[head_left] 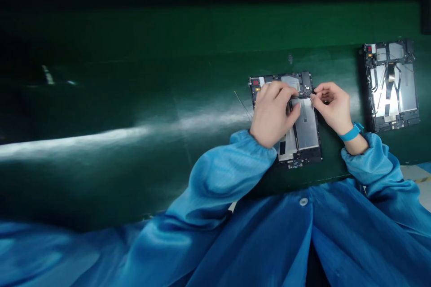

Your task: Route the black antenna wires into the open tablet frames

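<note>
An opened tablet chassis (305, 130) lies face down on the green belt (134, 112), its silver plate and dark frame showing. My left hand (272, 114) rests on its left half, fingers curled and pinched at a small part near the upper middle. My right hand (332, 105) comes in from the right, thumb and forefinger pinched close to the same spot. What the fingertips grip is too small to make out. Both arms wear blue sleeves, and a blue wrist strap (350, 133) circles my right wrist.
A second opened tablet chassis (392, 83) lies further right on the belt. A thin wire-like line (242, 104) lies left of the near tablet. The belt's near edge runs along my blue coat (286, 237); a pale floor patch (415, 179) shows at right.
</note>
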The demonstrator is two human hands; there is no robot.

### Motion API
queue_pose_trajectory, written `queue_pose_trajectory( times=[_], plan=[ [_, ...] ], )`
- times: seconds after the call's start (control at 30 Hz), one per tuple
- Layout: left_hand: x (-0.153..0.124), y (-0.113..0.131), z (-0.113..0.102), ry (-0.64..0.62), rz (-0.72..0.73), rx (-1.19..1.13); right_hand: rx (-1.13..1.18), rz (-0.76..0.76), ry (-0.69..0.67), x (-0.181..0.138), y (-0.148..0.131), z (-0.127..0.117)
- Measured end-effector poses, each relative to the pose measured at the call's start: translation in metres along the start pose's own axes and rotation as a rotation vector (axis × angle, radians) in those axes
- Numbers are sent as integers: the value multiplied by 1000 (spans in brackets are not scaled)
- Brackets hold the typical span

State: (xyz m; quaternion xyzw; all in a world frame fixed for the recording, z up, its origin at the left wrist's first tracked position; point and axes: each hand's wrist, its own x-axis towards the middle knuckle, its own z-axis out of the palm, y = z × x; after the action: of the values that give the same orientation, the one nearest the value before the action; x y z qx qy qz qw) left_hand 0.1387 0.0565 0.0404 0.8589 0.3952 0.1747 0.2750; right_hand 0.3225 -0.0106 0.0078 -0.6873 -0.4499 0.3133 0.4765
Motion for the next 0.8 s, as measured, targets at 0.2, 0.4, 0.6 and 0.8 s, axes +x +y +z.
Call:
queue_pose_trajectory(
  times=[0.2,0.4,0.6,0.8],
  plan=[
    [40,-18,-2,-209,66,-12,52,48,-3,4,1,-2],
    [55,-15,-5,-300,47,8,88,77,-41,8,4,-8],
    [60,-6,-5,-324,-8,49,99,64,-41,10,8,-12],
    [62,2,-2,-284,-61,118,111,42,-7,13,10,-15]
  ],
)
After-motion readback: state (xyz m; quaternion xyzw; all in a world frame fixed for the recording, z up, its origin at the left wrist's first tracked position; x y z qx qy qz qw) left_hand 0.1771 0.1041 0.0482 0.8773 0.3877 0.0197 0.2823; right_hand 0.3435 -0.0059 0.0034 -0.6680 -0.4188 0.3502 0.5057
